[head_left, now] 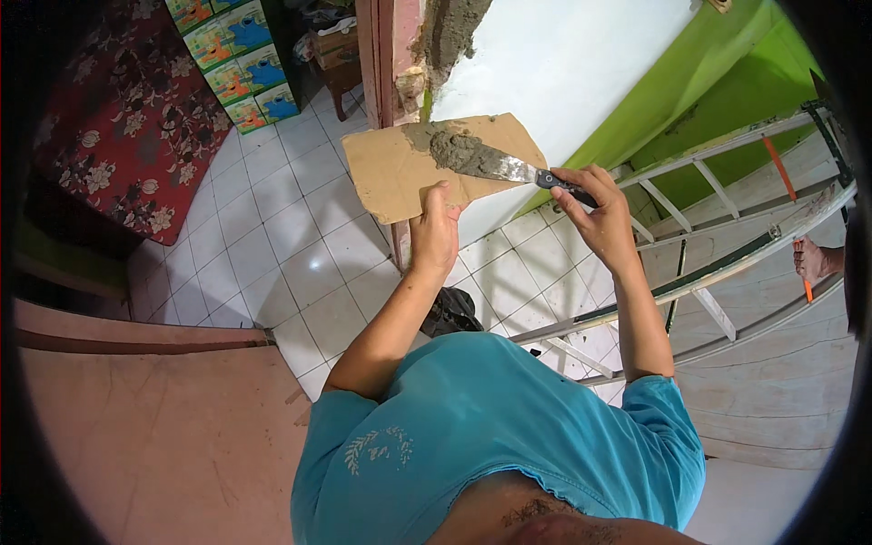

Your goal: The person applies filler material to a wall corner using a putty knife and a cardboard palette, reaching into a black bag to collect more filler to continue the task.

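Note:
My left hand (435, 234) grips the near edge of a flat piece of brown cardboard (386, 173), its thumb lying on top and its other fingers hidden beneath. A lump of wet grey mortar (454, 148) sits on the middle of the cardboard. In my right hand (599, 213) is the black handle of a putty knife (513, 168). The knife's blade points left across the cardboard, and mortar covers its front part. Beyond the cardboard, rough grey mortar (445, 41) runs along the edge of the wall beside a door frame.
A metal ladder (718, 195) stands at the right, with another person's bare foot (811, 261) on it. White tiles (309, 218) cover the floor. A black bag-like thing (451, 312) lies below my arms. Patterned boxes (241, 68) and a red floral cloth (136, 118) are at the left.

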{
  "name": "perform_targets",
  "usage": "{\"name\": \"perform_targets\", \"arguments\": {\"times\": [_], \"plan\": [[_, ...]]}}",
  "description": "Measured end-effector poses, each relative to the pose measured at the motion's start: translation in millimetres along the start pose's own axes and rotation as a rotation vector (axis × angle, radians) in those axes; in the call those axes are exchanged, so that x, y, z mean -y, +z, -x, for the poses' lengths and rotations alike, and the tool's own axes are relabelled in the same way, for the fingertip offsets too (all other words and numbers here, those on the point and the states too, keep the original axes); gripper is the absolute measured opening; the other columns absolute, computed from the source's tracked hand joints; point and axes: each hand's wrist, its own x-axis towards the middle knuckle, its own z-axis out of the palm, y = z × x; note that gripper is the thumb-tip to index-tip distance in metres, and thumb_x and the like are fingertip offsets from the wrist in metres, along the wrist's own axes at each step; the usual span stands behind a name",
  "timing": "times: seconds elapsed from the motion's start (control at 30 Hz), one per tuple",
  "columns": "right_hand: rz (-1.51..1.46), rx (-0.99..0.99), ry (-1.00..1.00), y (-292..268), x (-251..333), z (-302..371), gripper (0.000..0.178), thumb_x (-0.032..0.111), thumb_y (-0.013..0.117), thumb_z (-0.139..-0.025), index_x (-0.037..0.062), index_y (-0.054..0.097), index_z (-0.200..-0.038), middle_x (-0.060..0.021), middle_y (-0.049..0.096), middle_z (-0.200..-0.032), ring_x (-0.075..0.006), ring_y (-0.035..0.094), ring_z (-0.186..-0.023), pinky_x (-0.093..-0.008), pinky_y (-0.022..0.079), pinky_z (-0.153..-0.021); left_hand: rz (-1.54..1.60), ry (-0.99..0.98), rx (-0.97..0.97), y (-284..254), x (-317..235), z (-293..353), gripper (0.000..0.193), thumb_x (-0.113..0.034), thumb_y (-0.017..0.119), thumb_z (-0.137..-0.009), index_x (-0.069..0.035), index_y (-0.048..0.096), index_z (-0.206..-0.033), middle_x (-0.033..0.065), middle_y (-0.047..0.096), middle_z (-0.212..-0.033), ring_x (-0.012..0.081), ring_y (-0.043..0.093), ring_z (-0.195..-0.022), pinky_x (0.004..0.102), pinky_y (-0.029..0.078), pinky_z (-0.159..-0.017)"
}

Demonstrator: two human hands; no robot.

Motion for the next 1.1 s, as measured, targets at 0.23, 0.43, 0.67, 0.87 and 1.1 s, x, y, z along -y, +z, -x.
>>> {"name": "perform_targets", "arguments": {"times": [0.23, 0.43, 0.67, 0.87, 1.1], "plan": [[-0.124, 0.008, 0.092, -0.6, -11.8, 1.7, 0.024, 0.014, 0.074, -0.09, 0.0029, 0.071, -0.11, -0.0058, 0.063, -0.087, -0.014, 0.059, -0.082, -0.0265, 0.047, -0.074, 0.011, 0.001, 0.045, 2.9, -4.5, 1.8, 0.034, -0.01, 0.05, -0.094, -0.001, 0.049, -0.127, 0.0107, 0.055, -0.128, 0.0273, 0.06, -0.117, 0.0488, 0.05, -0.102], [-0.179, 0.024, 0.087, 12.0, -7.9, 2.1, 0.023, 0.014, 0.074, -0.09, 0.0033, 0.071, -0.111, -0.0058, 0.063, -0.089, -0.0134, 0.059, -0.082, -0.0264, 0.047, -0.074, -0.018, -0.009, 0.026, 5.3, -5.4, 2.3, 0.034, -0.01, 0.049, -0.095, -0.001, 0.049, -0.128, 0.0105, 0.055, -0.128, 0.0268, 0.059, -0.117, 0.0495, 0.05, -0.102], [-0.169, -0.033, 0.086, 10.0, -10.0, -0.5, 0.022, 0.015, 0.075, -0.089, 0.0064, 0.073, -0.109, -0.0074, 0.063, -0.087, -0.0189, 0.06, -0.081, -0.0296, 0.049, -0.072, -0.062, -0.021, 0.031, 7.6, -10.0, 4.5, 0.034, -0.009, 0.049, -0.095, -0.001, 0.048, -0.128, 0.0105, 0.055, -0.127, 0.0269, 0.06, -0.117, 0.0491, 0.051, -0.101], [-0.165, -0.028, 0.059, 20.7, -6.1, 0.1, 0.021, 0.016, 0.074, -0.09, 0.0059, 0.072, -0.109, -0.0086, 0.062, -0.085, -0.0211, 0.06, -0.079, -0.0312, 0.049, -0.072, -0.023, -0.009, 0.072, -0.5, -2.4, 0.2, 0.035, -0.008, 0.049, -0.095, -0.001, 0.047, -0.129, 0.012, 0.055, -0.128, 0.0283, 0.061, -0.116, 0.0496, 0.051, -0.101], [-0.27, -0.018, 0.106, 30.3, -9.5, 3.7, 0.021, 0.016, 0.073, -0.091, 0.0055, 0.073, -0.11, -0.0057, 0.063, -0.087, -0.0146, 0.059, -0.079, -0.0279, 0.047, -0.073, -0.028, -0.005, -0.001, 3.1, -2.6, 2.2, 0.036, -0.009, 0.051, -0.094, -0.001, 0.047, -0.129, 0.0124, 0.055, -0.128, 0.0282, 0.06, -0.117, 0.0493, 0.051, -0.1]]}}
